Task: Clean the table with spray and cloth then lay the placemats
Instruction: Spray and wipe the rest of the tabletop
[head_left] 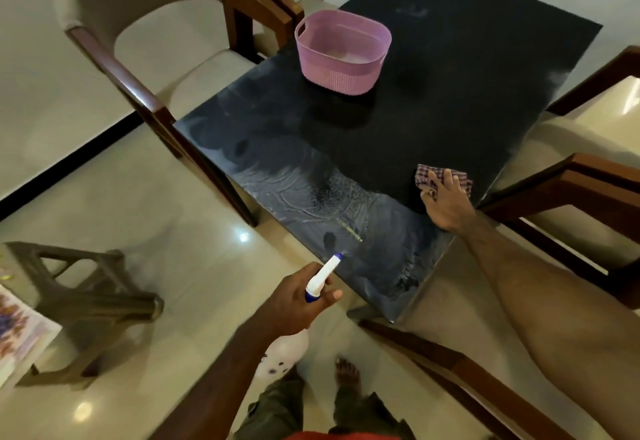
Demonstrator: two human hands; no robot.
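Two hands: both are busy in my head view, one on each cleaning tool.
Left hand: my left hand (294,304) curls round the neck of the spray bottle (322,278), thumb stretched forward beside the blue collar, just off the table's near edge.
Spray bottle: I see the white nozzle with its blue tip aimed at the near end of the table (467,86); the white body hangs below my fist, over the floor.
Right hand: my right hand (446,202) lies on the checked cloth (427,178) with fingers spread and fairly straight, pressing it flat near the table's right edge.
Cloth: it lies crumpled under my fingertips, red-and-white check, touching the dark top.
Table surface: black and glossy, with wet swirls and a patch of fine droplets between the nozzle and the cloth.
Basket: a pink plastic basket (341,65) stands further up the table, well apart from both my hands.
Writing: dark marks on the bottle's body are too blurred for me to read; they may be print.
Placemats: what may be a patterned mat (17,332) lies on the brown stool (86,301) to my left.
Chairs: wooden chairs with pale seats (145,44) stand round the table.
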